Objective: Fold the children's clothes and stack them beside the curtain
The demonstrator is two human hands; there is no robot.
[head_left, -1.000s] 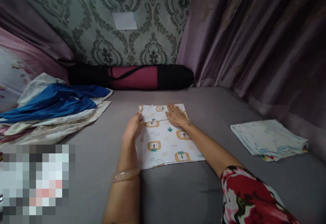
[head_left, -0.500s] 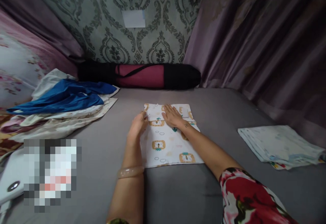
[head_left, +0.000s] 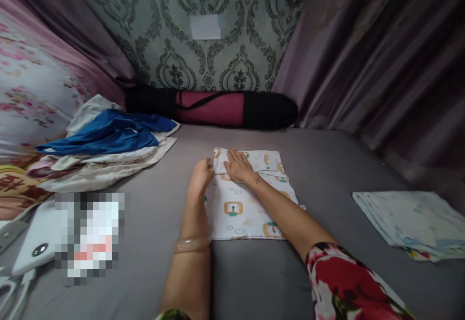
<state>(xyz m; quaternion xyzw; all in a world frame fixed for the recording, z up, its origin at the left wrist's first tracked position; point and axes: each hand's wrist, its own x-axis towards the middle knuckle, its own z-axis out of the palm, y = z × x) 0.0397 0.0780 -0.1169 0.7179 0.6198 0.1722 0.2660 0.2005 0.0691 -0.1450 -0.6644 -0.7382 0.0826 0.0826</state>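
Note:
A white cloth with orange lion prints (head_left: pixel 233 208) lies folded on the grey sheet, its far part doubled over into a band. My right hand (head_left: pixel 239 166) rests flat on that band, fingers spread a little and pointing away. At the cloth's far left edge is my left hand (head_left: pixel 203 174), on its side with the fingers curled; its fingertips are mostly hidden, so whether they pinch the edge cannot be made out.
Rumpled clothes with a blue piece (head_left: pixel 109 133) lie at left, near a white power bank (head_left: pixel 45 237) with cables. Folded cloths (head_left: pixel 410 213) are stacked at right. A black and maroon long bag (head_left: pixel 214 109) lies along the patterned wall.
My right hand has slid left across the folded band towards my left hand. The whole view has shifted, so the surroundings appear further right.

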